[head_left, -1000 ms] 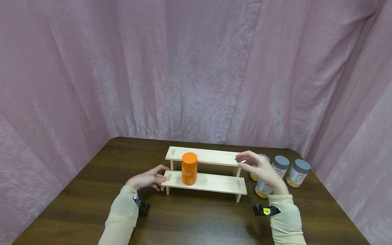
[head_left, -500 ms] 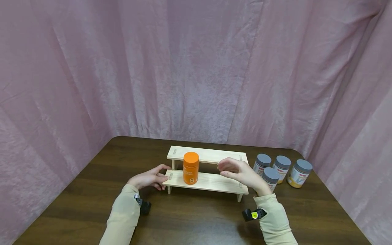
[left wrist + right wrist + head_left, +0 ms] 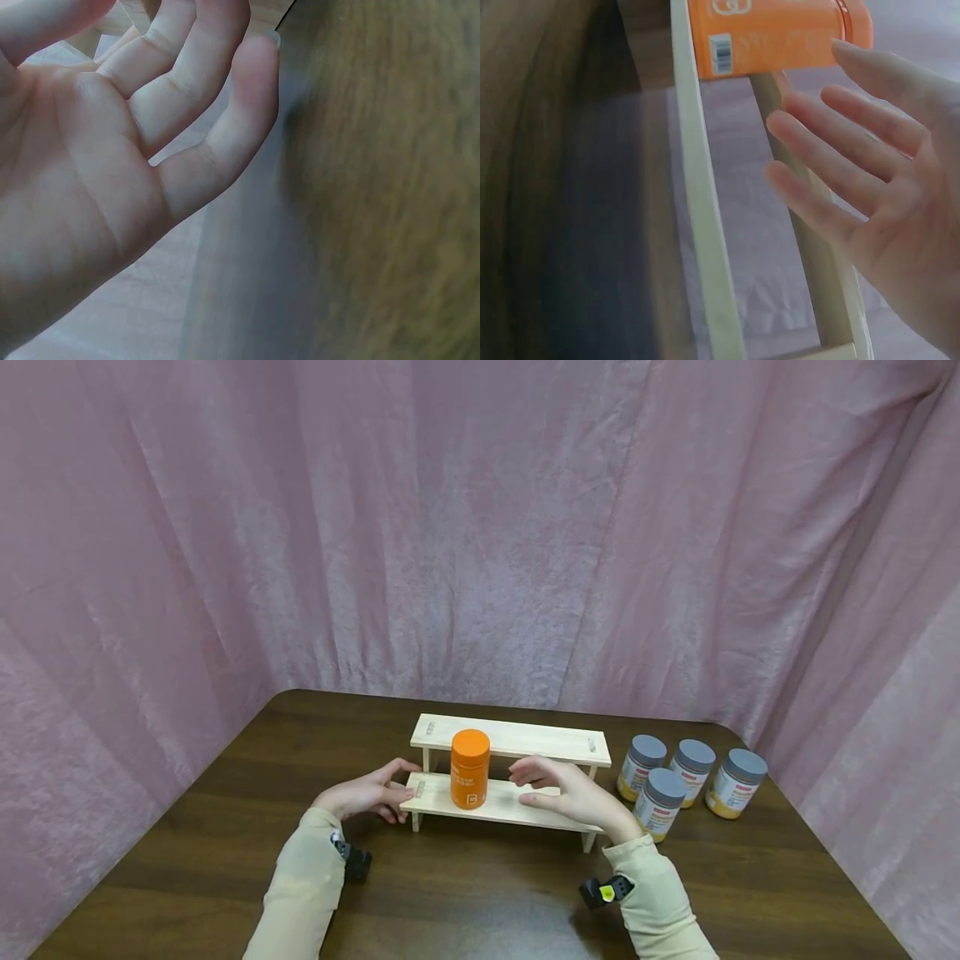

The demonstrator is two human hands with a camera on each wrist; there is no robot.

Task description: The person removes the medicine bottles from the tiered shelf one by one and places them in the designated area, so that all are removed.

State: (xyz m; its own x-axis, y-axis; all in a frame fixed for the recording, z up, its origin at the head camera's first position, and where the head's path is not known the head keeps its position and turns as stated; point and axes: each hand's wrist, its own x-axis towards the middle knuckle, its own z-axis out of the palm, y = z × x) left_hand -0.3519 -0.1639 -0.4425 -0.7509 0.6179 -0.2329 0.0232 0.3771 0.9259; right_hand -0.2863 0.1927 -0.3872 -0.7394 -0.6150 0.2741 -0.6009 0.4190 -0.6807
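A two-tier wooden rack stands on the table, with an orange bottle upright on its lower tier, left of centre. At the rack's left end, my left hand holds the edge of the lower board, thumb on top. The left wrist view shows its curled fingers, with only a corner of the wood at the top. My right hand hovers over the lower tier, right of the bottle, fingers spread and holding nothing. In the right wrist view its thumb tip overlaps the neck of the orange bottle.
Several grey-lidded jars with white and yellow bodies stand in a cluster right of the rack, beyond my right forearm. Behind the dark wooden table hangs a pink curtain.
My right hand has moved left from the rack's right end, near the jars, to over the lower tier, closer to the orange bottle. My left hand has stayed at the rack's end.
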